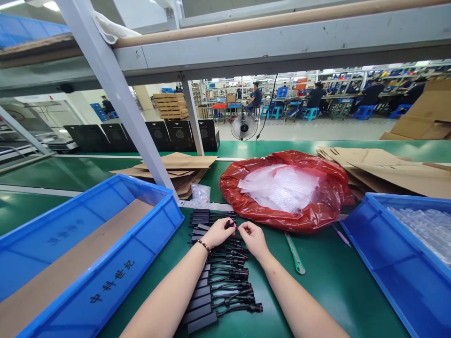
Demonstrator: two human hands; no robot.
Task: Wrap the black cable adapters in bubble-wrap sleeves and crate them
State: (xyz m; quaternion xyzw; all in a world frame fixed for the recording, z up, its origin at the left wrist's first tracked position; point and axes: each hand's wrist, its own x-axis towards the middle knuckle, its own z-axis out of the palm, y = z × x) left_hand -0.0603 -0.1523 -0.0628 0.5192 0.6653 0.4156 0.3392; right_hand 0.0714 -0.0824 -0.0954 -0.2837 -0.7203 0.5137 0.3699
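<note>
A row of several black adapter modules with short cables and round connectors (220, 277) lies on the green table. My left hand (216, 232), with a bead bracelet at the wrist, is closed in a pinch on the black connector (229, 225) of one cable near the row's far end. My right hand (252, 237) is closed too, its fingertips meeting the left hand's at that connector. What the right fingers pinch is too small to name.
A blue bin lined with cardboard (88, 253) stands at left, another blue bin with bubble wrap (405, 258) at right. A red bag of clear plastic bags (285, 190) lies behind the hands. A green utility knife (295, 256) rests beside my right forearm. Cardboard sheets (176, 169) are stacked beyond.
</note>
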